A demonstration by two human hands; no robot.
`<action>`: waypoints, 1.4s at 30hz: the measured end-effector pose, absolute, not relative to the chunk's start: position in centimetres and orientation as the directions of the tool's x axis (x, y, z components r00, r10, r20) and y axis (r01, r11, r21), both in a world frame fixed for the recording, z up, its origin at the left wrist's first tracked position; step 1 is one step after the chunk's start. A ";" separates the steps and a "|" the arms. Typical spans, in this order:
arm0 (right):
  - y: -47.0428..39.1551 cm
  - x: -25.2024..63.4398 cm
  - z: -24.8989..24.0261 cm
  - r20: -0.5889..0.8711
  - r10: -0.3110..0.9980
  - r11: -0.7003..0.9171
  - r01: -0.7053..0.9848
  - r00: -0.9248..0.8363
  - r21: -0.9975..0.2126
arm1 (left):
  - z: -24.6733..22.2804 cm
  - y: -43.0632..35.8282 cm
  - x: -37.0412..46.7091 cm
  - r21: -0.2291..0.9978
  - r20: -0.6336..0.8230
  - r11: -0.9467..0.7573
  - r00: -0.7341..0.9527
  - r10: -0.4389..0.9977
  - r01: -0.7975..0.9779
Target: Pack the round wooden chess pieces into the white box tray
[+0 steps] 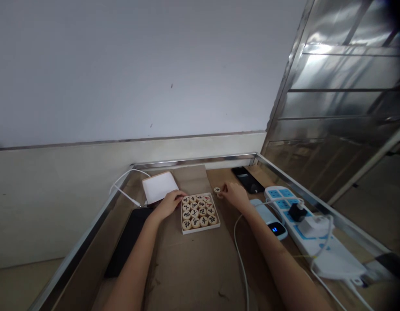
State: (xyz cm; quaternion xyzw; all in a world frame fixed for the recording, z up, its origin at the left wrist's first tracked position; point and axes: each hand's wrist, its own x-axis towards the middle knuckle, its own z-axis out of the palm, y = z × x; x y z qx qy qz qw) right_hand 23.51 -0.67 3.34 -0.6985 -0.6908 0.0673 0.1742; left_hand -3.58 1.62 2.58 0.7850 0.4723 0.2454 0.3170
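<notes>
Box of chess pieces (200,212) sits mid-counter (193,268) with open cardboard in front, left hand (169,204) curled on its edge, right hand (235,195) pinching a loose round piece (217,190) just beside it.

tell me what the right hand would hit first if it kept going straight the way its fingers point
The right hand points up-left across the cardboard, and the loose round game piece lies just off its fingertips, so that likely comes first. Past it is bare cardboard, though depth is hard to judge here.
</notes>
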 end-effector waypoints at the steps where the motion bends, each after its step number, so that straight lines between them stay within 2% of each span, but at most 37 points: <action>1: -0.8 23.3 3.6 0.157 0.986 0.107 0.923 -0.052 -0.369 | 2.6 1.6 -3.6 0.729 0.087 -0.354 0.434 0.897 0.586; 4: -1.1 22.7 4.3 0.093 0.909 0.397 0.781 -0.406 -0.482 | 2.6 1.6 -3.6 0.733 0.091 -0.356 0.435 0.896 0.580; 6: -1.5 22.5 4.6 0.038 0.844 0.475 0.711 -0.535 -0.518 | 2.7 1.6 -3.6 0.736 0.092 -0.354 0.434 0.896 0.577; 11: -1.8 22.3 4.7 0.002 0.830 0.467 0.695 -0.557 -0.547 | 2.7 1.6 -3.6 0.730 0.096 -0.355 0.426 0.900 0.585; 16: -1.5 22.2 4.6 -0.008 0.814 0.437 0.620 -0.581 -0.652 | 2.6 1.8 -3.6 0.723 0.113 -0.379 0.442 0.890 0.578; 21: -0.8 23.8 4.4 0.054 0.899 0.331 0.594 -0.435 -0.733 | 2.8 1.6 -3.5 0.716 0.108 -0.373 0.434 0.894 0.590; 24: -0.4 25.5 3.8 -0.013 0.925 0.256 0.646 -0.381 -0.719 | 2.9 1.6 -3.5 0.718 0.102 -0.366 0.431 0.897 0.592; 26: -0.3 26.2 3.2 -0.103 0.929 0.204 0.725 -0.355 -0.658 | 3.0 1.5 -3.4 0.720 0.103 -0.369 0.436 0.894 0.588; 28: -0.3 26.4 2.8 -0.138 0.958 0.140 0.832 -0.250 -0.537 | 3.0 1.5 -3.4 0.716 0.104 -0.373 0.439 0.893 0.589; 31: -0.4 26.0 2.8 -0.082 0.993 0.046 0.921 -0.083 -0.386 | 2.9 1.5 -3.4 0.712 0.104 -0.373 0.436 0.894 0.595; 33: -0.7 25.5 3.5 -0.040 0.997 0.041 0.920 -0.062 -0.391 | 2.9 1.5 -3.4 0.717 0.102 -0.367 0.431 0.896 0.592; 35: -1.1 24.7 4.3 -0.001 0.985 0.153 0.866 -0.175 -0.475 | 3.0 1.5 -3.4 0.720 0.105 -0.362 0.422 0.900 0.592; 38: -2.1 23.4 5.4 -0.002 0.850 0.402 0.651 -0.526 -0.644 | 3.0 1.5 -3.4 0.714 0.112 -0.370 0.424 0.899 0.595; 40: -2.8 22.4 5.6 -0.048 0.742 0.457 0.557 -0.669 -0.694 | 2.9 1.5 -3.4 0.709 0.115 -0.380 0.434 0.893 0.594; 42: -3.2 21.6 5.5 -0.098 0.721 0.451 0.571 -0.686 -0.686 | 2.9 1.5 -3.5 0.709 0.113 -0.379 0.434 0.894 0.595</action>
